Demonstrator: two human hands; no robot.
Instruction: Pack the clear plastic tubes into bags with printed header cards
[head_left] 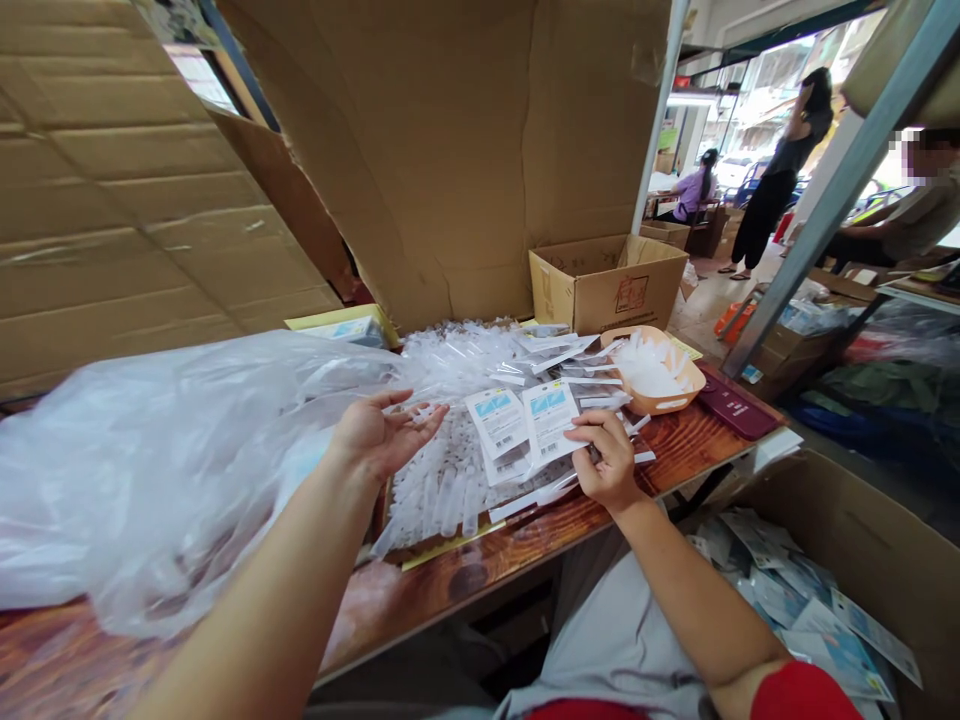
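My right hand (606, 462) pinches the right edge of a white printed card (551, 420) with a blue panel and a barcode. A similar printed card (496, 425) lies just left of it, over the pile. My left hand (390, 432) is palm up with its fingers spread, holding nothing, above many small clear plastic tubes (450, 490). Those tubes fill a shallow tray on the wooden table (480, 570). Clear plastic bags (562, 355) with white strips lie behind and around the cards.
A large translucent plastic bag (172, 460) covers the table's left side. An orange basket (682, 405) holds white pieces beside a maroon case (739, 408). A cardboard box (630, 300) stands behind. Below right, a carton (885, 540) holds packed cards. Several people are in the background.
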